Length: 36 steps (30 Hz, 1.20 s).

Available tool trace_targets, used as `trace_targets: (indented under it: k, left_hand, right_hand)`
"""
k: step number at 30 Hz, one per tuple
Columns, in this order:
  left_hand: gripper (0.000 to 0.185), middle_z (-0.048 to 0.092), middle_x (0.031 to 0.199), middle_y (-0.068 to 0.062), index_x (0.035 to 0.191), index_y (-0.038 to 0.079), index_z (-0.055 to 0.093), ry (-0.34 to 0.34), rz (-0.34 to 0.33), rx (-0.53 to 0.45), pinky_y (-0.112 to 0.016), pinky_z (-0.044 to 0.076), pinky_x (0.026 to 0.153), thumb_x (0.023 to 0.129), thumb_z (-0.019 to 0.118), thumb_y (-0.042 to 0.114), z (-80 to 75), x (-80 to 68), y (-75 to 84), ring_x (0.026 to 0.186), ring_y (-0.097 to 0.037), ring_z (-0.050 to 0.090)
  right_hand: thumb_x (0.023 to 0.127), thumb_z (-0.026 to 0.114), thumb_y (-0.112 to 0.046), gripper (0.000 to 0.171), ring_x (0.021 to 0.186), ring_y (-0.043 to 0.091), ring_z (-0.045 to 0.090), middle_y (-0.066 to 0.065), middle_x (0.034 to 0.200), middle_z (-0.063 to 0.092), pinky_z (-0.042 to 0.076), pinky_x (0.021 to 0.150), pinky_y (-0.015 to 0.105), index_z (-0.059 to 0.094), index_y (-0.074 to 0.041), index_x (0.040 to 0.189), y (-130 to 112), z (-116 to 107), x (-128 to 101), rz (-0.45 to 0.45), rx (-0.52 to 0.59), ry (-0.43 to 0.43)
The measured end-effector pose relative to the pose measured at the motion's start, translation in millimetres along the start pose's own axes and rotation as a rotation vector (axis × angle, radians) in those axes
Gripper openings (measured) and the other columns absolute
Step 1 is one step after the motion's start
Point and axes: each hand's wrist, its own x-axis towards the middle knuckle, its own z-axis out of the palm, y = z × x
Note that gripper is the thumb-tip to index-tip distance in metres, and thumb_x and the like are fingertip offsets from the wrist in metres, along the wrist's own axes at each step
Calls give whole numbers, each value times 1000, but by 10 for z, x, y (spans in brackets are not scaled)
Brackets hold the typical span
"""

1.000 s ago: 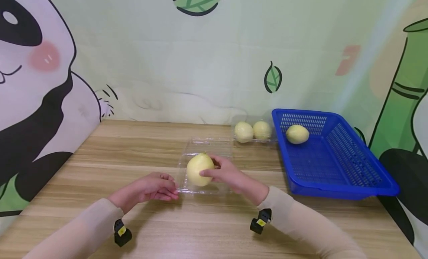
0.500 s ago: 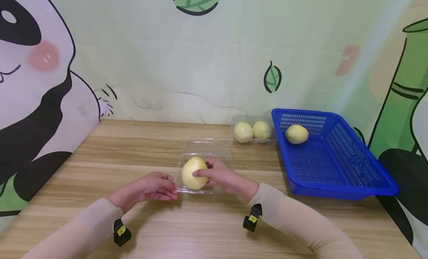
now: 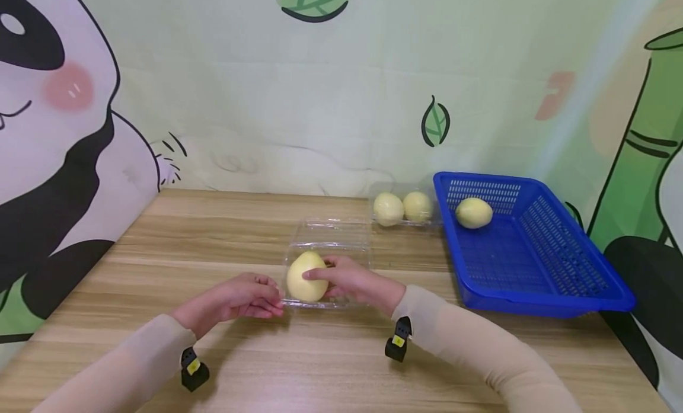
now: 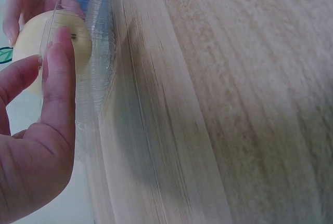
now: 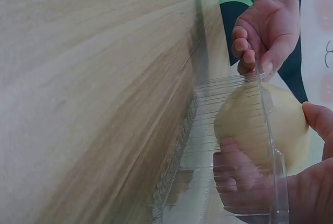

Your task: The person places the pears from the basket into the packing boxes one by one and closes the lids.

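My right hand (image 3: 347, 279) holds a pale yellow pear (image 3: 306, 277), thumb on its near side, in the left part of a clear plastic clamshell box (image 3: 349, 258). Through the ribbed wall of the box (image 5: 237, 86) in the right wrist view, some fingers show beside the pear. At the box's near left corner, my left hand (image 3: 251, 297) pinches the rim between thumb and fingers, as the left wrist view shows the hand (image 4: 44, 130) closely. The box's lid lies folded back, away from me.
A second clear box at the back holds two pears (image 3: 388, 209). Right of it stands a blue plastic basket (image 3: 533, 303) with one pear (image 3: 474, 213) in its far left corner. A printed cloth backdrop (image 3: 240, 105) rises behind the wooden table (image 3: 331, 365).
My right hand has brought the pear left and slightly down, into the box's left side. The left hand has stayed at the rim.
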Motion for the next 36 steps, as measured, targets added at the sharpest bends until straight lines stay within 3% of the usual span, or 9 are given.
trace_targets:
  k: [11,20,29,36]
  left_hand:
    - [3,74,83,3,100,6,55,-7,1,-1,-17,63,72,101,55,9,26,-11,26,78,-5,73]
    - [4,75,83,2,97,7,55,-1,-3,-4,-17,63,72,100,57,8,28,-3,21,77,-6,74]
    - [3,75,84,2,98,7,55,-11,3,3,-17,63,72,101,56,9,14,-6,28,78,-5,73]
    - [3,75,84,2,99,7,56,-9,-6,5,-17,62,71,101,56,9,27,-7,25,78,-5,73]
  right_hand:
    - [95,72,-24,60,114,34,70,25,130,65,64,94,38,50,7,142,9,5,54,25,-48,-24]
    - [97,70,-30,62,114,39,70,29,129,64,64,93,43,46,8,140,49,-14,96,59,-71,-17]
    - [100,65,-35,55,101,27,72,24,121,71,65,83,35,56,6,134,19,-59,133,56,-117,-47]
    - [101,63,-37,57,98,26,72,24,120,71,65,87,35,56,7,138,34,-100,157,74,-132,-62]
